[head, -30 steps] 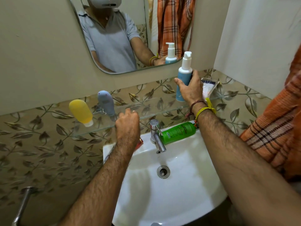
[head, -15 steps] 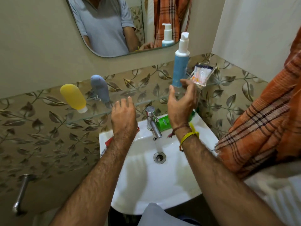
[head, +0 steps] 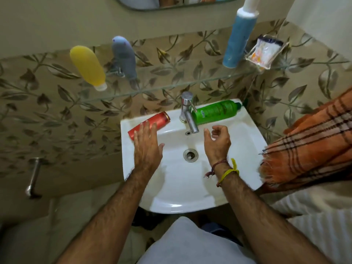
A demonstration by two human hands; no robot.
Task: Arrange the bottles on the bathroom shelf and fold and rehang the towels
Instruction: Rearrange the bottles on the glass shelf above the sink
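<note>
A glass shelf runs along the leaf-patterned wall. On it stand a yellow bottle, a grey-blue bottle, a blue pump bottle and a small sachet packet. A red can and a green bottle lie on the back rim of the white sink. My left hand hovers with straight fingers over the near end of the red can. Over the basin, my right hand hangs with loosely curled fingers and holds nothing. An orange checked towel hangs at the right.
A steel tap stands between the red can and the green bottle. The drain is in the middle of the basin. A mirror edge shows at the top. A metal pipe sticks out low on the left wall.
My right hand let go of the blue pump bottle, which now stands on the shelf, and dropped over the basin. My left hand came down over the red can. The view tilted downward.
</note>
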